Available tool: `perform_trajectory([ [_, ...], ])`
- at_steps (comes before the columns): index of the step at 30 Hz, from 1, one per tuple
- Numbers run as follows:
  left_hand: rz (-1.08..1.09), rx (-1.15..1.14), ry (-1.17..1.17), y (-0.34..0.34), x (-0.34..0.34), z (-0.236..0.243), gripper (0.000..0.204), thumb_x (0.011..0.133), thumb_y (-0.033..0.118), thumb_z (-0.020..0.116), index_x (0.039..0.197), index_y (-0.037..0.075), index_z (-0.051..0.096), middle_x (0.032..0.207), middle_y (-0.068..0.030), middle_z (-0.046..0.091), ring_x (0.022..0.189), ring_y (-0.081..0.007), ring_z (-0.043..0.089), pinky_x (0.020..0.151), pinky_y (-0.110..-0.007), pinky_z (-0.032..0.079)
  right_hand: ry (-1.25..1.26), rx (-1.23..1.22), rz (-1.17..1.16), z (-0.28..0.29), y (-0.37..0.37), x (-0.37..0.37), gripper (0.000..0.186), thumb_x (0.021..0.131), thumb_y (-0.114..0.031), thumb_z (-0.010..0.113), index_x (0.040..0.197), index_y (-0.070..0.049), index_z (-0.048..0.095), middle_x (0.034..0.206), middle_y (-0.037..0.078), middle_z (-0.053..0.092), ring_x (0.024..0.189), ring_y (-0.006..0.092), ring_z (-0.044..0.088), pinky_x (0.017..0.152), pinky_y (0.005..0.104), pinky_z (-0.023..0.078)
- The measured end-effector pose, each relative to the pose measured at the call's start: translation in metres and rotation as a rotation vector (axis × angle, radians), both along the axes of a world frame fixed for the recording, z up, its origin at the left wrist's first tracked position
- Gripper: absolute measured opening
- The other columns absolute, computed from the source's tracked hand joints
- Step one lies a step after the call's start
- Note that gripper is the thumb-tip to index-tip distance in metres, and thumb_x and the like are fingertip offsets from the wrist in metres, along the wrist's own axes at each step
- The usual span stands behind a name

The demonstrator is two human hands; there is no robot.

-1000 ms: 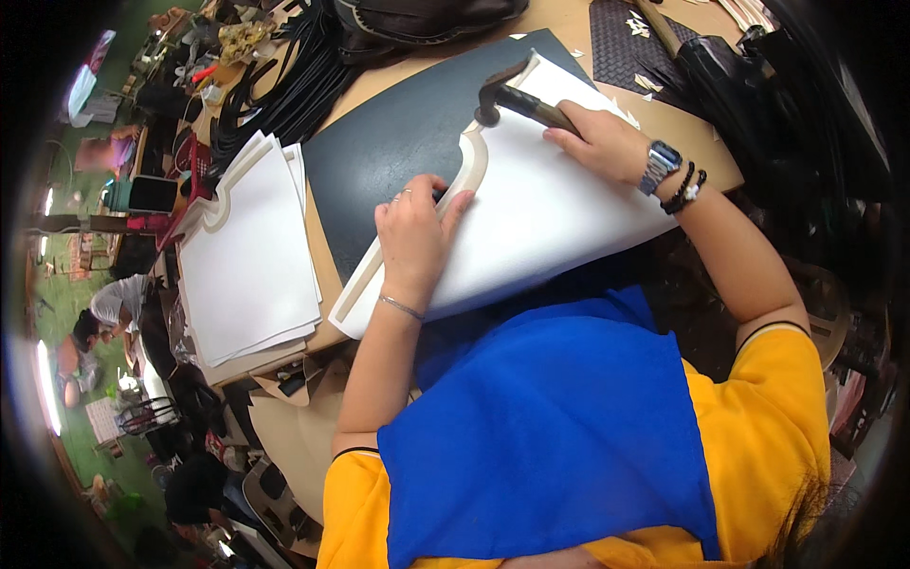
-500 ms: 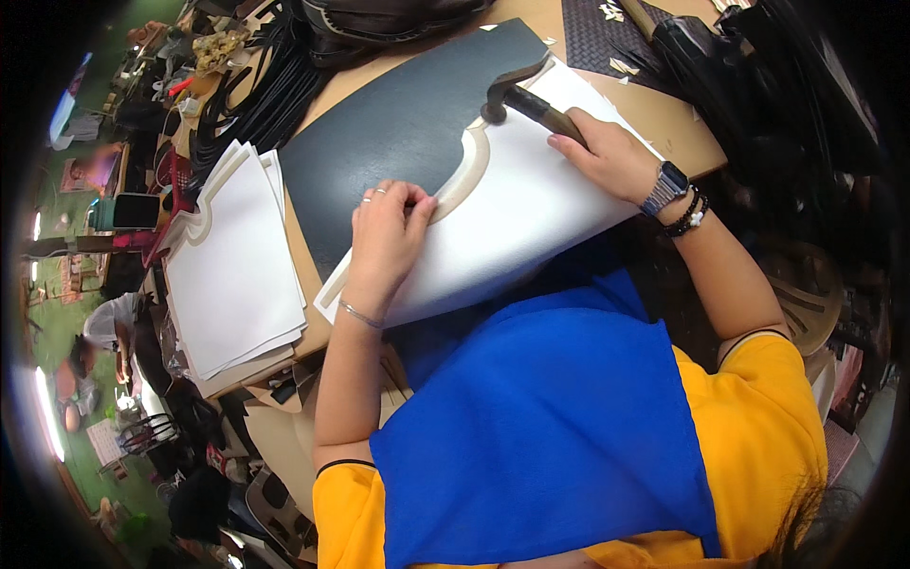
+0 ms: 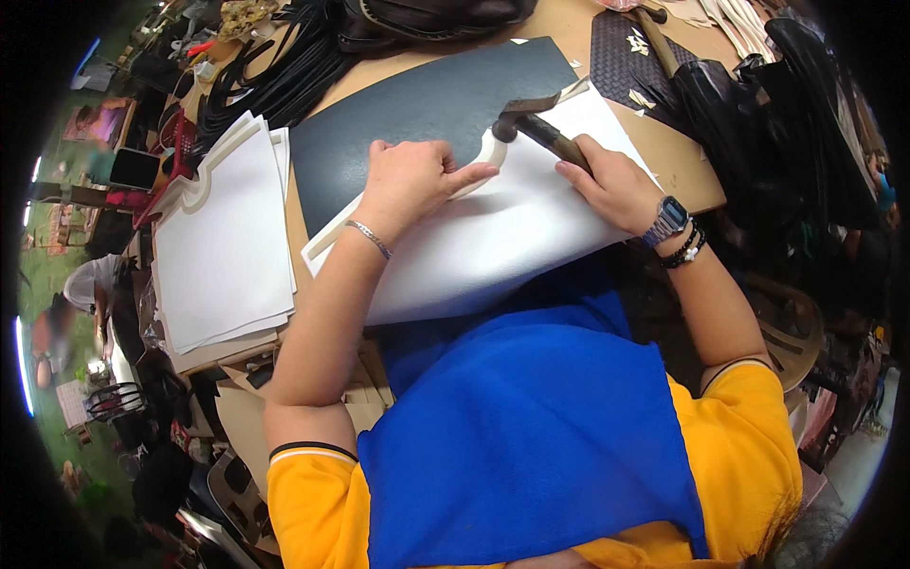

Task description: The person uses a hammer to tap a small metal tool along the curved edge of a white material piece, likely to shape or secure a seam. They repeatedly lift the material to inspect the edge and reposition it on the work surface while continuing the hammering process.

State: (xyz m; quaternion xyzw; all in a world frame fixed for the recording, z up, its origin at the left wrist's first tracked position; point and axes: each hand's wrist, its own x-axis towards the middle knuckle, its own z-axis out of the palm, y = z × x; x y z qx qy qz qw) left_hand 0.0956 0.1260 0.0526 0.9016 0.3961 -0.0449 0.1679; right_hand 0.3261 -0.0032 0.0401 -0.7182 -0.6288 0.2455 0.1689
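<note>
A large white sheet point(image 3: 445, 266) with a beige curved edge strip point(image 3: 490, 156) lies partly on a dark grey board point(image 3: 379, 114) and hangs over the table's near edge. My left hand point(image 3: 412, 180) is closed at the curve, fingers curled and thumb stretched along the edge strip; the hand hides part of that edge. Wrapped round the handle of a hammer point(image 3: 542, 131) is my right hand point(image 3: 611, 182). The hammer's dark head rests at or just above the far end of the curve; contact cannot be told.
To the left, a stack of white sheets point(image 3: 227, 237) with similar beige edges lies on the table. Black straps point(image 3: 284, 71) and a black bag point(image 3: 436, 19) are at the back. On the right are a dark textured mat point(image 3: 616, 57), another hammer point(image 3: 656, 38) and black leather-like pieces point(image 3: 730, 123).
My left hand has moved up along the curve, and its thumb now points right. The hammer stays in my right hand at the curve's far end. The whole view has shifted slightly.
</note>
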Motion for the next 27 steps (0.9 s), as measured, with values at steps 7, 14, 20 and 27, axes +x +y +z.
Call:
perform_trajectory([
  [7,0.169,0.117,-0.346,-0.026,0.016,-0.035,0.035,0.085,0.041,0.066,0.097,0.009,0.076,0.08,-0.0103,0.071,0.079,-0.0298,0.065,0.09,-0.042,0.034,-0.033,0.003,0.007,-0.001,0.003,0.006,0.034,0.098,-0.036,0.052,0.1,-0.002,0.051,0.074,0.021,0.061,0.072,0.0375,0.062,0.067,0.0449,0.047],
  [14,0.33,-0.104,-0.55,-0.027,0.021,-0.046,0.028,0.086,0.029,0.064,0.103,0.01,0.075,0.1,-0.0132,0.071,0.086,-0.0322,0.068,0.086,-0.042,0.045,-0.023,-0.003,0.016,-0.002,0.004,0.008,0.037,0.098,-0.039,0.052,0.099,-0.002,0.052,0.075,0.021,0.061,0.072,0.0377,0.061,0.068,0.0447,0.047],
  [20,0.344,-0.101,-0.501,-0.029,0.022,-0.034,0.032,0.085,0.032,0.066,0.102,0.005,0.074,0.092,-0.0166,0.072,0.09,-0.0337,0.068,0.083,-0.04,0.052,0.002,-0.004,0.008,-0.002,0.003,0.009,0.036,0.099,-0.039,0.052,0.099,-0.002,0.052,0.073,0.018,0.06,0.068,0.034,0.059,0.065,0.0422,0.046],
  [27,0.364,-0.174,-0.454,-0.031,0.027,-0.031,0.036,0.085,0.033,0.065,0.105,0.005,0.074,0.09,-0.0163,0.072,0.091,-0.0327,0.068,0.083,-0.039,0.052,-0.019,0.012,-0.037,-0.003,-0.004,0.008,0.041,0.097,-0.043,0.051,0.099,-0.002,0.052,0.076,0.024,0.064,0.075,0.0418,0.064,0.068,0.0472,0.049],
])
